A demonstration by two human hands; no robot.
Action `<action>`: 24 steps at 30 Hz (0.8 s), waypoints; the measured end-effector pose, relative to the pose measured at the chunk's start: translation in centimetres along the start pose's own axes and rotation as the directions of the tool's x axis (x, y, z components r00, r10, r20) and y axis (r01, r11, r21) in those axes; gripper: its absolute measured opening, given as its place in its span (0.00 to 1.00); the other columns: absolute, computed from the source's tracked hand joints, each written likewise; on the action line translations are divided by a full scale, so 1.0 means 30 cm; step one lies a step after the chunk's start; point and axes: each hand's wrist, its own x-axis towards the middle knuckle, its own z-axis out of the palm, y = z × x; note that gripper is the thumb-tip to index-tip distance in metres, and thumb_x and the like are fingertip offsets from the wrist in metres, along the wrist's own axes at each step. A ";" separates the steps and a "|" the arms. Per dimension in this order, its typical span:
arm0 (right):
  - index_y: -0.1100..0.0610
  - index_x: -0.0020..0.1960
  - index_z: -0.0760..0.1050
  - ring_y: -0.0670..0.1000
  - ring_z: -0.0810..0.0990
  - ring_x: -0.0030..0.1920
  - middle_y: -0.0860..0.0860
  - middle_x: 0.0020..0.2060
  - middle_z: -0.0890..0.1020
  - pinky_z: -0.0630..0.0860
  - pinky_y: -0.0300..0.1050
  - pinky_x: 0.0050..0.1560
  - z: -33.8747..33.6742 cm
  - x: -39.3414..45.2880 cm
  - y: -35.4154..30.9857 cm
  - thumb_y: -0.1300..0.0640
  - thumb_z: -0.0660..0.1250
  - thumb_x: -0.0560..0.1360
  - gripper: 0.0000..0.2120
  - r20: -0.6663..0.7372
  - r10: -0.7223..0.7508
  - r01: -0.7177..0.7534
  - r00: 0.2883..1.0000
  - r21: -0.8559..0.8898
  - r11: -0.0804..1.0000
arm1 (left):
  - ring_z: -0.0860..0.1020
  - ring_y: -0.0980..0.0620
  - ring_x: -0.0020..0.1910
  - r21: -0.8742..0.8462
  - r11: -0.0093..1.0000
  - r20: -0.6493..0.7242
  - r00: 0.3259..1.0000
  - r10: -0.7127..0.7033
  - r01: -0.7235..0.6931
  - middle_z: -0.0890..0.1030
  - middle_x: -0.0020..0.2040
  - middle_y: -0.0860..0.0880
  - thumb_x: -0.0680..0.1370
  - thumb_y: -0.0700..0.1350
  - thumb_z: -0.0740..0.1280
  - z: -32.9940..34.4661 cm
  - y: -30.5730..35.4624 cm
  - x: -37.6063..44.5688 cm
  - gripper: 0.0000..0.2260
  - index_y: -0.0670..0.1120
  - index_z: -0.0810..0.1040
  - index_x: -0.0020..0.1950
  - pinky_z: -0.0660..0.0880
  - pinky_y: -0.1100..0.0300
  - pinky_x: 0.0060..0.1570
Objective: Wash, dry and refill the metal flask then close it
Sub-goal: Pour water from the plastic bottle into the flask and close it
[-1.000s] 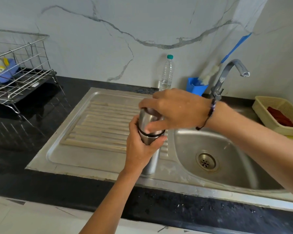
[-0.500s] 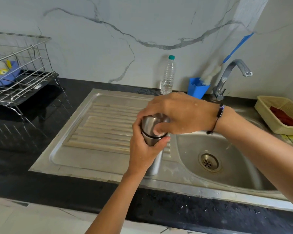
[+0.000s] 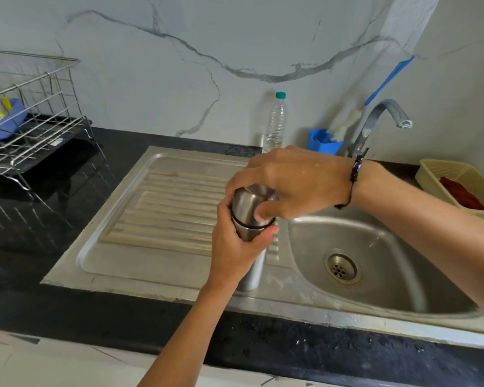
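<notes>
The metal flask (image 3: 254, 270) stands upright on the steel drainboard (image 3: 162, 208), just left of the sink basin (image 3: 375, 263). My left hand (image 3: 235, 247) grips the flask's upper body from the left. My right hand (image 3: 288, 182) comes from the right and grips the steel cap (image 3: 245, 203) on top of the flask, fingers curled round it. A dark seam shows between the cap and the body. Most of the flask's middle is hidden by my left hand.
A clear plastic water bottle (image 3: 275, 121) stands at the wall behind the sink. Next to it are a blue holder (image 3: 323, 141) with a brush and the tap (image 3: 380, 121). A beige basket (image 3: 458, 177) sits at the right, a wire dish rack (image 3: 28, 121) at the left.
Both hands stay on the flask and its cap. My right hand has shifted slightly round the cap, and the view has drifted a little.
</notes>
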 end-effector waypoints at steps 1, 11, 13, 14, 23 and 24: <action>0.47 0.61 0.71 0.52 0.75 0.42 0.51 0.43 0.76 0.74 0.49 0.44 -0.017 0.005 -0.056 0.45 0.57 0.76 0.16 -0.060 -0.012 0.008 0.998 -0.061 0.998 | 0.80 0.60 0.46 0.011 1.000 -0.008 1.000 0.009 -0.009 0.80 0.51 0.52 0.62 0.59 0.72 0.001 0.002 -0.002 0.32 0.51 0.67 0.61 0.75 0.68 0.42; 0.46 0.69 0.63 0.51 0.72 0.33 0.51 0.55 0.74 0.67 0.41 0.30 0.043 0.000 0.053 0.31 0.52 0.72 0.31 -0.101 -0.103 0.086 0.990 -0.162 0.983 | 0.79 0.63 0.45 -0.007 1.000 -0.006 1.000 0.023 -0.023 0.80 0.47 0.58 0.62 0.60 0.72 0.002 -0.002 0.000 0.34 0.43 0.69 0.61 0.73 0.72 0.40; 0.44 0.70 0.64 0.51 0.72 0.31 0.53 0.56 0.73 0.67 0.40 0.29 0.043 -0.004 0.078 0.33 0.53 0.73 0.29 -0.086 -0.197 0.178 0.977 -0.185 0.966 | 0.79 0.63 0.43 0.007 1.000 -0.017 0.999 0.030 -0.029 0.79 0.46 0.56 0.61 0.60 0.71 0.002 -0.002 -0.001 0.35 0.44 0.68 0.61 0.73 0.72 0.38; 0.46 0.68 0.67 0.51 0.71 0.29 0.54 0.51 0.75 0.66 0.39 0.28 0.054 0.000 0.080 0.34 0.53 0.73 0.28 -0.114 -0.222 0.198 0.968 -0.191 0.961 | 0.79 0.63 0.42 0.012 0.999 -0.017 0.999 0.037 -0.037 0.79 0.45 0.56 0.61 0.60 0.71 0.003 0.000 0.000 0.35 0.43 0.68 0.62 0.73 0.72 0.37; 0.56 0.38 0.67 0.49 0.57 0.21 0.49 0.21 0.62 0.51 0.38 0.26 0.117 0.046 -0.069 0.30 0.45 0.73 0.30 -0.386 0.306 -0.414 0.871 -0.238 0.879 | 0.78 0.60 0.39 0.057 0.996 -0.056 0.996 0.065 -0.062 0.78 0.42 0.53 0.63 0.55 0.74 0.023 0.000 -0.006 0.23 0.57 0.67 0.53 0.73 0.71 0.37; 0.57 0.37 0.66 0.48 0.61 0.23 0.49 0.23 0.64 0.53 0.40 0.26 0.107 0.047 -0.075 0.29 0.42 0.73 0.32 -0.305 0.366 -0.434 0.879 -0.194 0.880 | 0.79 0.61 0.41 0.042 0.998 -0.056 0.997 0.057 -0.055 0.79 0.44 0.53 0.63 0.54 0.74 0.021 0.002 -0.011 0.24 0.57 0.67 0.54 0.73 0.72 0.38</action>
